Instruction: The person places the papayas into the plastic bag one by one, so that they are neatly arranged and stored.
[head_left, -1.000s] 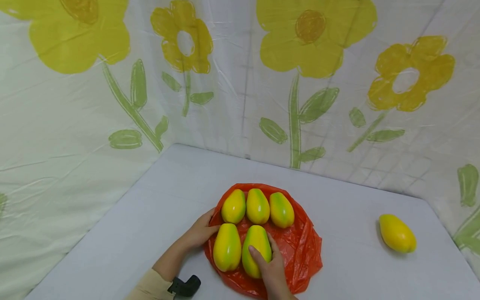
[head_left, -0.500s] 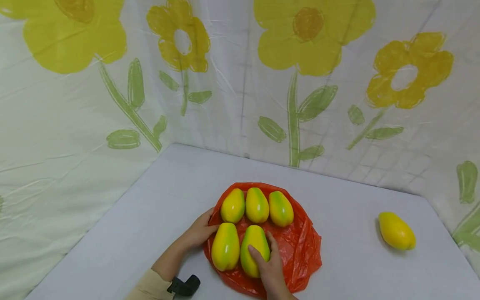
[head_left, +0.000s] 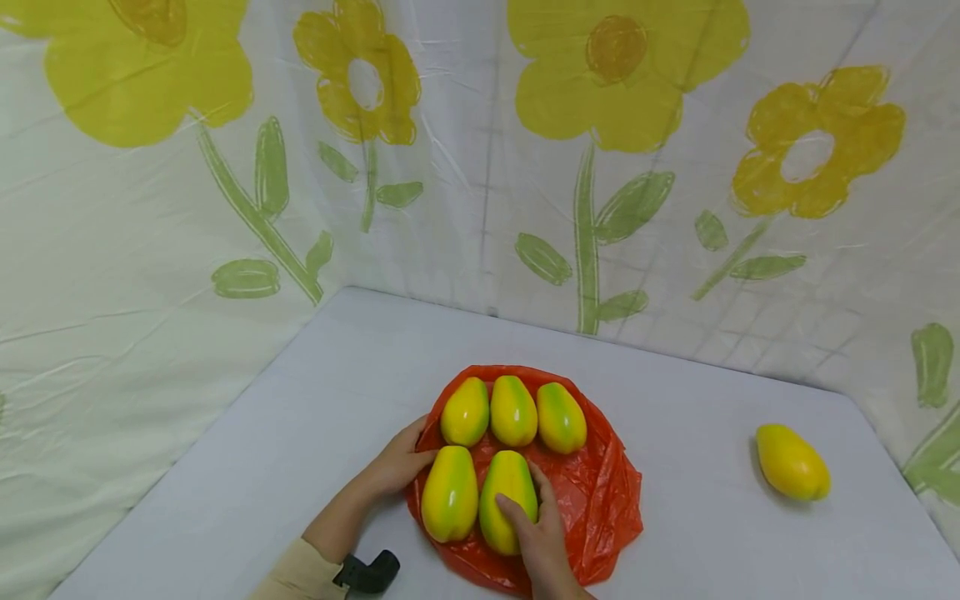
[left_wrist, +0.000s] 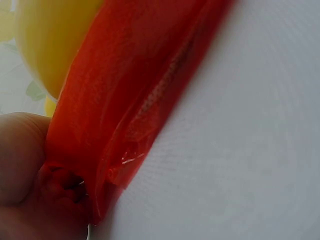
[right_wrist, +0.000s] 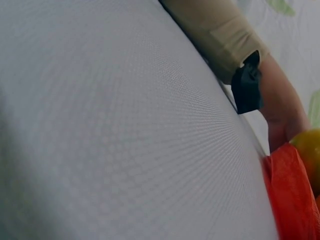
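Note:
In the head view, a red plastic bag (head_left: 577,492) lies spread on the table, its edge rolled into a low rim. Several glossy yellow-green papayas rest in it: three in a back row, including a middle one (head_left: 513,411), and a left front papaya (head_left: 449,493). My right hand (head_left: 546,533) grips the right front papaya (head_left: 507,492), thumb on top and fingers along its right side. At the bag's left side, my left hand (head_left: 405,458) pinches the rim; in the left wrist view, its thumb (left_wrist: 22,155) lies against the red plastic (left_wrist: 95,100). The right wrist view does not show my right hand.
A single yellow papaya (head_left: 792,462) lies on the white table (head_left: 697,425) at the right, apart from the bag. Behind the table hangs a pale curtain (head_left: 450,250) printed with flowers. A black wrist device (head_left: 369,573) sits on my left sleeve.
Almost nothing differs. The view has shifted very slightly; both hands keep their holds on the bag's rim and the front papaya.

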